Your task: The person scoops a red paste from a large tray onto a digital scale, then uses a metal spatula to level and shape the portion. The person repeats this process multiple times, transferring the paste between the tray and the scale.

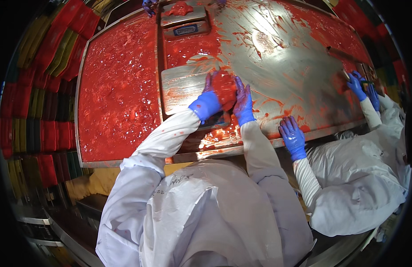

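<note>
Between my two blue-gloved hands is a lump of wet red meat [224,89], at the right edge of a flat steel scale plate [183,86]. My left hand [206,104] cups the lump from its left side, fingers pointing away from me. On the other side, my right hand [243,101] presses against it with fingers nearly straight. The lump hides part of both palms. Below my wrists, the front of the scale shows only in part.
Left lies a wide tray [117,98] of red meat. Farther back stands a second scale [186,29] bearing meat; a gloved hand [149,6] is nearby. To my right, a co-worker's hand [293,137] rests by the smeared steel table [299,84]. Coloured crates [50,133] stack at left.
</note>
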Motion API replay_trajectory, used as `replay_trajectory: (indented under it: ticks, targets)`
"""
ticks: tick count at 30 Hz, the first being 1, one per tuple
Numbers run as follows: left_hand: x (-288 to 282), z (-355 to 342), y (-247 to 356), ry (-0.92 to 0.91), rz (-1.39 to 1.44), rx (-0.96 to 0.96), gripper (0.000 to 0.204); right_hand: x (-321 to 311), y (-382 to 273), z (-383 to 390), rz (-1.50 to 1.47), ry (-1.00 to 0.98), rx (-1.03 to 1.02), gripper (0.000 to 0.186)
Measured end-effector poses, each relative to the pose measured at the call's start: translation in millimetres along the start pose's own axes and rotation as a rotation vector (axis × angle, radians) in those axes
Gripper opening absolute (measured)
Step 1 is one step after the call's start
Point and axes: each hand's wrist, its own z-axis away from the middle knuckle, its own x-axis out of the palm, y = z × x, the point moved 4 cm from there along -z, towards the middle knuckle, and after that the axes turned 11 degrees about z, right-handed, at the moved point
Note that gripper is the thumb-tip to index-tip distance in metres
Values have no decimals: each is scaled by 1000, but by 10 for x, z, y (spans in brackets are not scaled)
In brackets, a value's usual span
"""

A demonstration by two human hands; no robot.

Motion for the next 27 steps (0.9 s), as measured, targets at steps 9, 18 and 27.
replay_trajectory:
  ticks: [9,18,27]
  targets:
    - [-393,-198,87,-98,-21,17,35,-546,-1055,-197,375,366,6,50]
    - [-503,2336,-1084,478,147,-540,45,-350,-1177,-12,1165,256,183,46]
    - [-124,3899,-2673,735,872,-1081,57,-163,-254,1383,2087,-506,-193,34]
